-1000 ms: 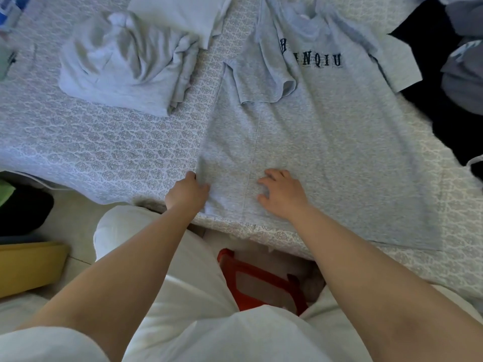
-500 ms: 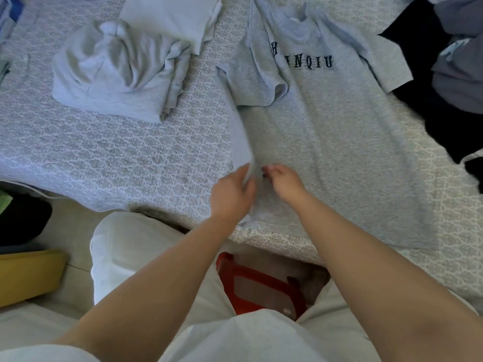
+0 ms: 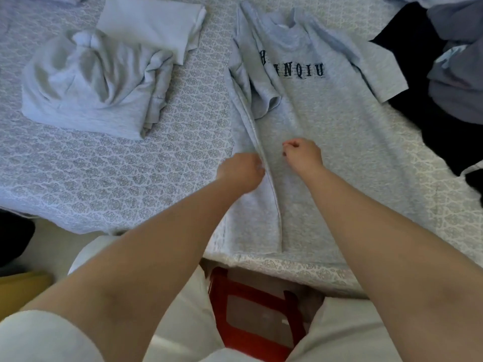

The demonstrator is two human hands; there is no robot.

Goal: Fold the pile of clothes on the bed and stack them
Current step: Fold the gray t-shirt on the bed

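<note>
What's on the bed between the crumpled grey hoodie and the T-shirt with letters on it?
Only bare patterned bedspread, in the head view. The crumpled grey hoodie lies left of that strip and the T-shirt lies right, with nothing lying between them.

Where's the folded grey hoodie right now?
In the head view, the folded grey hoodie lies upper left on the bed, beside the lettered T-shirt.

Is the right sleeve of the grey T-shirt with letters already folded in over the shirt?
No, the right sleeve of the T-shirt lies spread out flat toward the dark clothes; only the left sleeve is folded in.
</note>
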